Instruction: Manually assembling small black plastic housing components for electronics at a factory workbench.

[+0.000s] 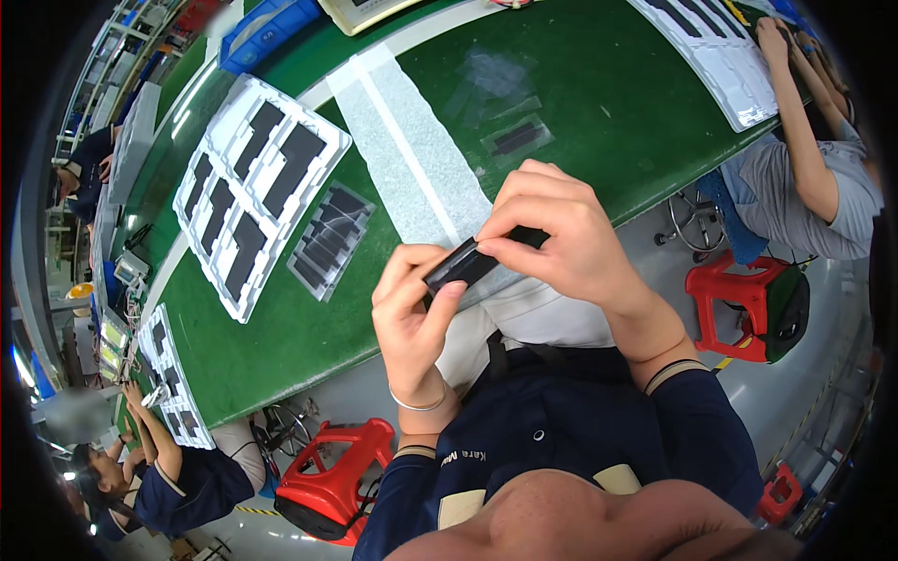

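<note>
A slim black rectangular part (462,267) is held over the near edge of the green table (309,360), in front of my body. My left hand (412,304) grips its left end between thumb and fingers. My right hand (561,234) pinches its upper edge with thumb and forefinger; whatever is in that pinch is too small to make out. Beyond my hands a pale textured sheet (402,154) runs across the table. Left of it lies a clear sheet with black strips (329,241). A smaller clear film with dark strips (517,140) rests beyond my right hand.
A white tray (254,290) with several black parts lies at left, another tray (748,112) at far right beside a co-worker's arms. Crumpled clear film (491,79) and a blue bin (271,35) are farther back. Red stools (341,467) (739,299) stand on the floor; another co-worker (178,467) sits at lower left.
</note>
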